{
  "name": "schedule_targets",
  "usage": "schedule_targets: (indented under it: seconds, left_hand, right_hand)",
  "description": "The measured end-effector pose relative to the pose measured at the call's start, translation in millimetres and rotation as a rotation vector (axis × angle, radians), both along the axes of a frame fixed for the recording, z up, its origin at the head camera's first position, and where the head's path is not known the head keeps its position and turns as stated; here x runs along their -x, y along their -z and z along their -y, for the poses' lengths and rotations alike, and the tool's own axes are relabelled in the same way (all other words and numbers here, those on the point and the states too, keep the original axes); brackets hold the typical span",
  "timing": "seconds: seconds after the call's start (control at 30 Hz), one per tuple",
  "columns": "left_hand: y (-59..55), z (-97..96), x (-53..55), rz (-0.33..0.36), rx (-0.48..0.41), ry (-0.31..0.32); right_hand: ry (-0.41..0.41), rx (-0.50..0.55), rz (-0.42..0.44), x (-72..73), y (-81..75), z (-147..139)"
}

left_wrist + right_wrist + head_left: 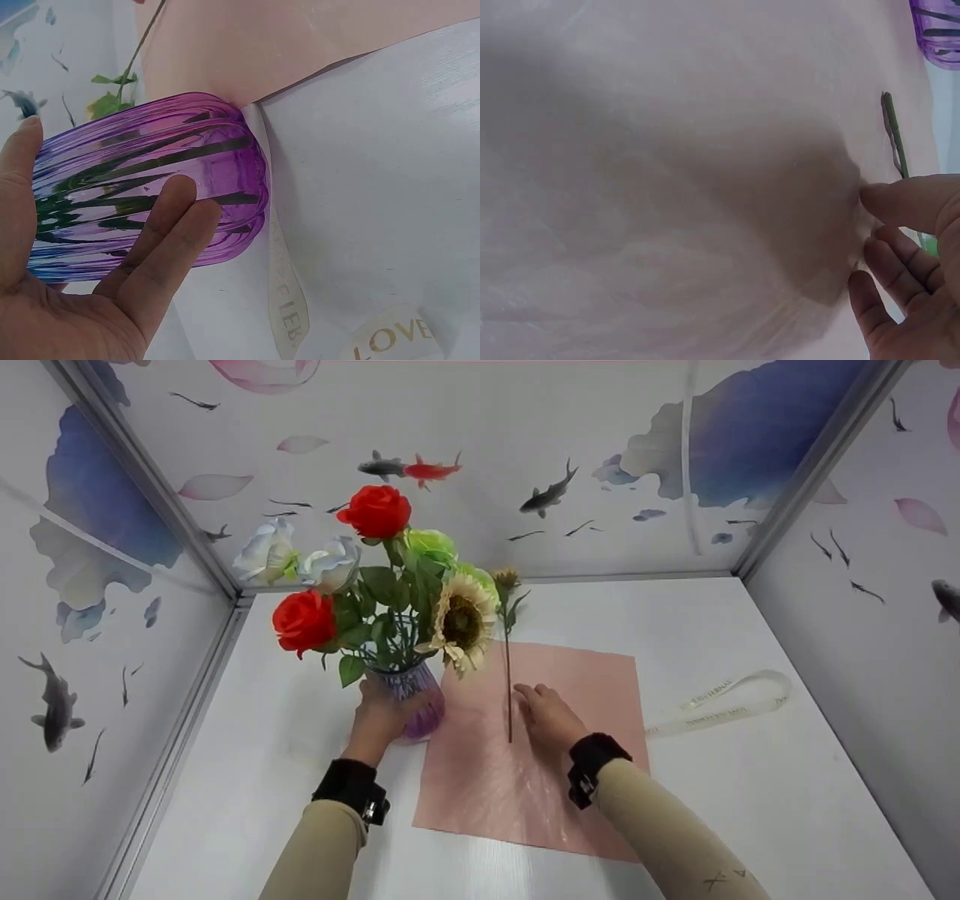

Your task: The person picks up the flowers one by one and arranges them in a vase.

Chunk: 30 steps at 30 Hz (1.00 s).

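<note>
My left hand (382, 712) grips a ribbed glass vase (150, 180), purple at the base and blue higher up. Green stems show through its wall. It holds red roses (303, 621), pale blue-white flowers (268, 551), green blooms (431, 547) and a cream sunflower (461, 621). My right hand (551, 716) rests low over a pink wrapping sheet (592, 682), its fingertips right at the surface and thumb apart from the fingers. Just left of those fingers a single flower stem (509, 690) lies on the sheet, its small yellowish head (506, 579) at the far end.
A pale printed ribbon (735, 712) lies looped on the white table (750, 810) right of the sheet. Another ribbon part (281, 292) shows by the vase base in the left wrist view. Walls printed with fish (547, 491) enclose the table at the back and sides.
</note>
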<state>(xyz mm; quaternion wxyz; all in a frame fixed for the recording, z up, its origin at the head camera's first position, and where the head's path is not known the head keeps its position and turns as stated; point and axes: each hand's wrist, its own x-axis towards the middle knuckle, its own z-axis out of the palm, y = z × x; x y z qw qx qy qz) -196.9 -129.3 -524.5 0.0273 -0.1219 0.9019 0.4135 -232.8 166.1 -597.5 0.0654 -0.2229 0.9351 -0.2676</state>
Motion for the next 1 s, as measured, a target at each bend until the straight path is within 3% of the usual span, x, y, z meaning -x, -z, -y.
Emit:
schedule_targets:
  seconds: [0.13, 0.43, 0.73, 1.0]
  left_hand:
    - [0.2, 0.0, -0.1, 0.012, -0.005, -0.006]
    - [0.9, 0.0, -2.0, -0.003, -0.05, -0.01]
    - [3.2, 1.9, 1.0, -0.002, -0.082, -0.006]
    - [2.3, 1.1, 0.1, -0.008, -0.031, -0.019]
  right_hand:
    - [-0.043, -0.022, 0.023, 2.8, -0.5, -2]
    - [-0.037, -0.098, 0.208, 2.7, -13.2, -1]
    - [-0.087, -0.07, 0.118, 4.2, -8.4, -6]
    - [-0.102, 0.012, 0.097, 5.3, -3.9, -9]
